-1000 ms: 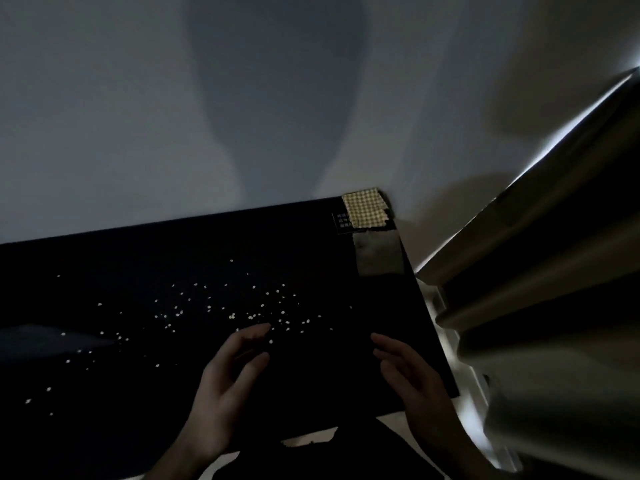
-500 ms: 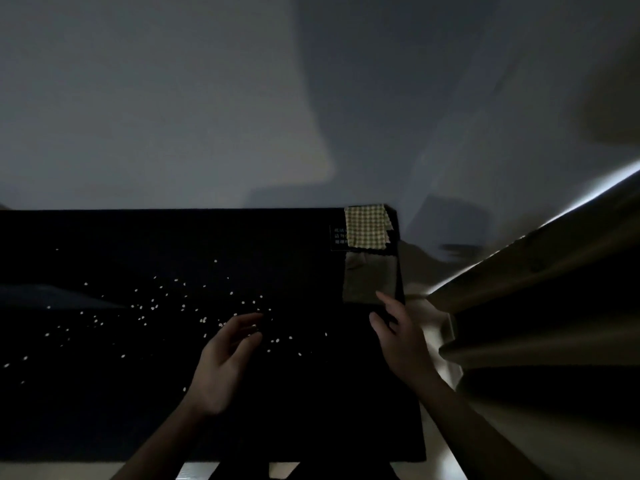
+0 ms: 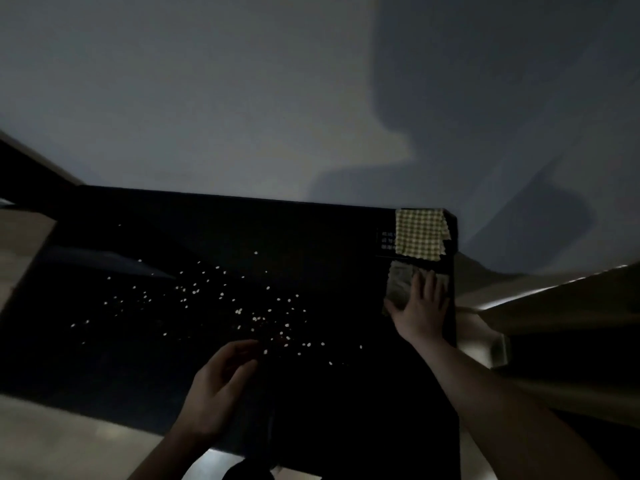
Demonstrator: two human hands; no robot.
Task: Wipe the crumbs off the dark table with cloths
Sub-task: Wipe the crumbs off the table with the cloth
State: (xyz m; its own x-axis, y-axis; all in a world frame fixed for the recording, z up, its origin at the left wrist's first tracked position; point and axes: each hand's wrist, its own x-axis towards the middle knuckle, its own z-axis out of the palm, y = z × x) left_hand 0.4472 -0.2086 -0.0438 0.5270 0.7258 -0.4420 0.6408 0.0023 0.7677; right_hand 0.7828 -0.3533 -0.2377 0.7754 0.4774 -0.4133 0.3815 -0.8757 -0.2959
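Dim grey wall backs the dark counter (image 3: 311, 237), with pale crumbs (image 3: 225, 299) scattered mid-surface. Right hand (image 3: 420, 306) lies flat, fingers straight, on the grey cloth (image 3: 398, 282) near the checked cloth (image 3: 420, 233). Left hand (image 3: 218, 389) hovers loosely curled, apparently holding nothing.

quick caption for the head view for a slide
Right hand lies flat on grey cloth near checked cloth; crumbs dot the dark table.

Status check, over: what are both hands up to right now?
Right hand flat on grey folded cloth, far right table corner. Left hand loosely curled, empty, near pale scattered crumbs. Yellow checked cloth untouched. Nothing blocking.
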